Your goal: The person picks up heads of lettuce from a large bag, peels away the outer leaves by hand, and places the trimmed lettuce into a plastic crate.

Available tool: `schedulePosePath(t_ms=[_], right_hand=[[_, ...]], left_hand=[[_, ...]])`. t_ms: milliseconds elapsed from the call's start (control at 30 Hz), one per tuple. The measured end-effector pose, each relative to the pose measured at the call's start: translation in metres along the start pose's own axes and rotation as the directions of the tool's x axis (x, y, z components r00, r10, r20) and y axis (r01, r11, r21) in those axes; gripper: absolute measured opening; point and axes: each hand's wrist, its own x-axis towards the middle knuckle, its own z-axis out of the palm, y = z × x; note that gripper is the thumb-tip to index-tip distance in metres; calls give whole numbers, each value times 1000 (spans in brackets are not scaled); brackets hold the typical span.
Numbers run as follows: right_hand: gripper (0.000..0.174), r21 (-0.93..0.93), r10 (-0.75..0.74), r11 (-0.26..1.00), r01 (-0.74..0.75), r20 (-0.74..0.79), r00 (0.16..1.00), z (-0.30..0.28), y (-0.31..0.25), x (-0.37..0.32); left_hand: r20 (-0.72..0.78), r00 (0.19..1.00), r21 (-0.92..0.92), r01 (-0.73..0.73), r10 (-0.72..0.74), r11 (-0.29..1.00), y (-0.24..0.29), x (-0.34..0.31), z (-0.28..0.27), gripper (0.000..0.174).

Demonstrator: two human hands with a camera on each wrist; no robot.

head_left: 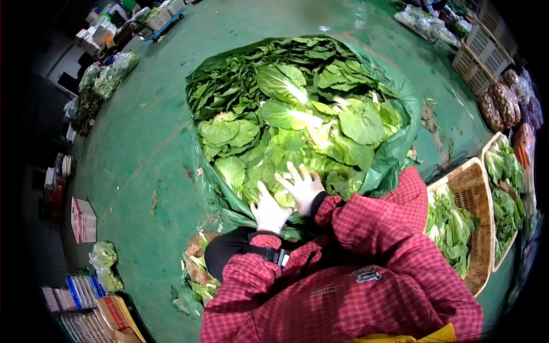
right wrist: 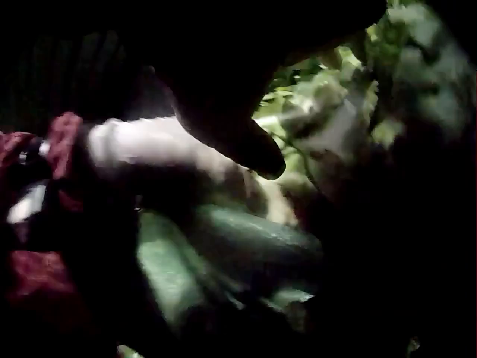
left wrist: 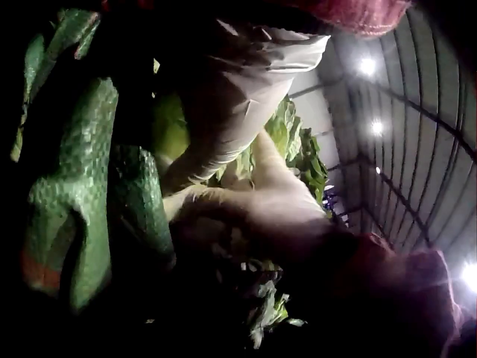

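A large green plastic bag point(head_left: 409, 123) stands with its mouth spread wide, full of leafy green vegetables point(head_left: 361, 123). Both hands wear white gloves and lie at the near side of the bag. My left hand point(head_left: 270, 212) presses on the pale leaves just inside the near rim, its fingers extended. Close beside it, my right hand point(head_left: 304, 187) rests on the leaves with its fingers spread. In the left wrist view the left glove point(left wrist: 250, 97) is near the green plastic folds point(left wrist: 93, 171). The right wrist view shows the right hand point(right wrist: 223, 119) mostly as a dark silhouette.
To the right stand yellowish plastic crates point(head_left: 483, 211) holding more greens point(head_left: 452, 228). Brown discarded leaves and scraps point(head_left: 197, 266) lie beside the left knee. A white and red box point(head_left: 83, 220) and bagged vegetables point(head_left: 104, 257) sit on the green floor point(head_left: 143, 188) at the left.
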Motion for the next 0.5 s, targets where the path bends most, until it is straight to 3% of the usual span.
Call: schedulePosePath(t_ms=[33,67,133,200,233,267,300,333,367,400,433,467,500], right_hand=[[89,39,36,999,-34,-54,998,0,4,7],[84,68,-21,997,21,12,1000,0,15,19],[75,148,-136,983,112,164,977,3,44,41],[54,179,-160,978,110,296,942,-7,65,61],[46,268,-322,919,290,84,943,32,96,76],[30,113,-132,985,134,-29,991,23,103,76],[14,327,-31,945,18,36,999,-4,119,82],[16,329,387,842,-426,180,904,-74,96,72],[23,617,442,754,-227,-220,870,-46,128,71],[25,505,435,838,-206,-390,812,-58,136,70],[35,347,378,912,-220,-498,780,-60,139,64],[45,177,298,955,-240,-597,745,-72,135,59],[53,208,282,952,-223,-323,904,-81,124,54]], left_hand=[[-209,975,-36,-81,72,996,-12,4,22,122],[-263,963,-89,-80,54,993,-11,-1,23,117],[-239,971,-449,-132,24,884,-15,-1,23,108],[-579,814,-502,-405,50,764,-15,-1,26,97],[-711,693,-331,-478,118,814,-14,-2,22,90],[-774,621,-274,-508,126,817,-3,-12,9,74],[-701,679,-291,-549,216,784,-6,-11,10,64],[-621,722,-314,-586,306,747,-10,-10,13,53],[-441,799,-292,-558,408,777,-12,-6,20,41],[-261,837,-108,-520,481,847,-13,-6,26,48],[-229,853,-17,-485,468,875,-6,-9,28,53],[-205,867,76,-449,455,890,2,-12,30,57],[-230,858,99,-448,459,888,1,-8,41,63]])
